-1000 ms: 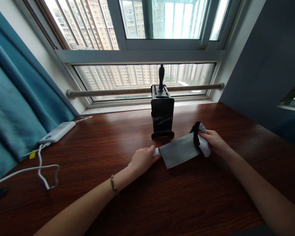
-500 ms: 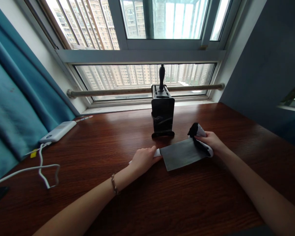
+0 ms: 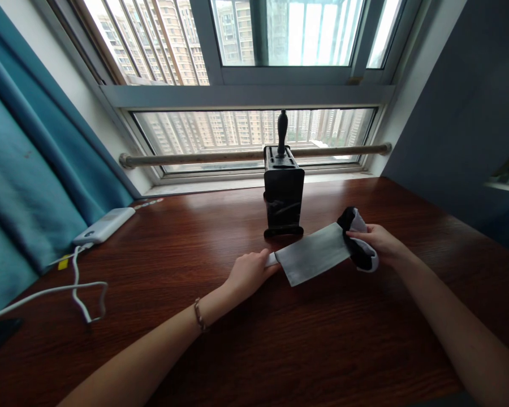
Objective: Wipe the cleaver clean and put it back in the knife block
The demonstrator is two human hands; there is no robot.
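A cleaver (image 3: 311, 260) is held over the middle of the wooden table (image 3: 280, 350), its broad blade tilted. Its handle is gripped by the left hand (image 3: 248, 274), whose fingers are closed around it. A black and white cloth (image 3: 358, 243) is pressed against the far end of the blade by the right hand (image 3: 382, 244), with the fingers curled over the cloth.

Just behind the cleaver, toward the window edge of the table, a black knife block (image 3: 283, 195) is placed. One dark handle (image 3: 282, 127) is seen standing upright in its top slots; whether the other slots are filled cannot be told.

Near the left edge a white power bank (image 3: 106, 225) is laid, with a white cable (image 3: 76, 282) attached.
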